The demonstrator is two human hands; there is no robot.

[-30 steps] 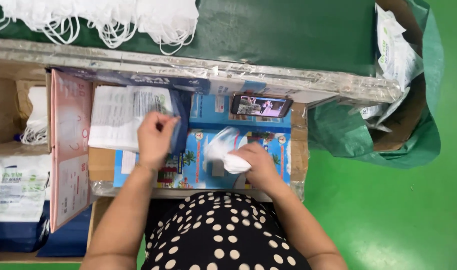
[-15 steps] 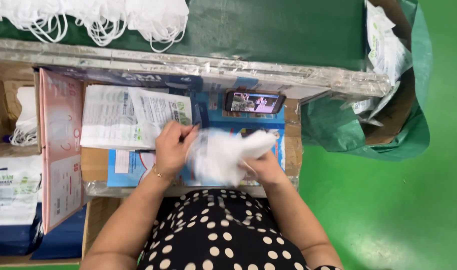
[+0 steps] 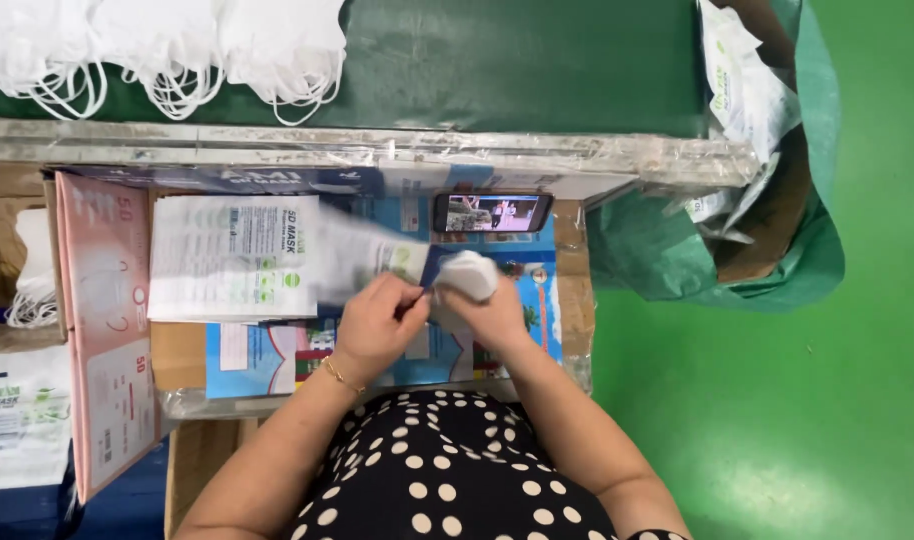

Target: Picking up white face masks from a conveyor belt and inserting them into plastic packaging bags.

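as we look down from the head camera, we see our two hands meeting over the middle of the work surface. our right hand [image 3: 492,310] is closed around a folded white mask [image 3: 469,274], holding it raised just above the blue printed sheet [image 3: 277,355]. our left hand [image 3: 377,320] pinches the near end of a clear printed pouch [image 3: 362,258], which is motion-blurred; we judge the pouch is held level with the mask so the two can be brought together. the hands are touching or nearly so, fingertips facing, and we cannot tell whether the mask has entered the pouch mouth. the mask thus lies at the far side of the right hand, just right of the left hand's fingers. a stack of similar pouches [image 3: 232,258] sits just left of the left hand, within easy reach. a phone [image 3: 492,212] lies flat just beyond the mask, screen up. loose white masks [image 3: 167,50] lie heaped on the green conveyor [image 3: 517,60] at the far edge, well apart from the hands. a pink box [image 3: 102,320] stands at the left, and a green bag [image 3: 767,200] hangs at the right.
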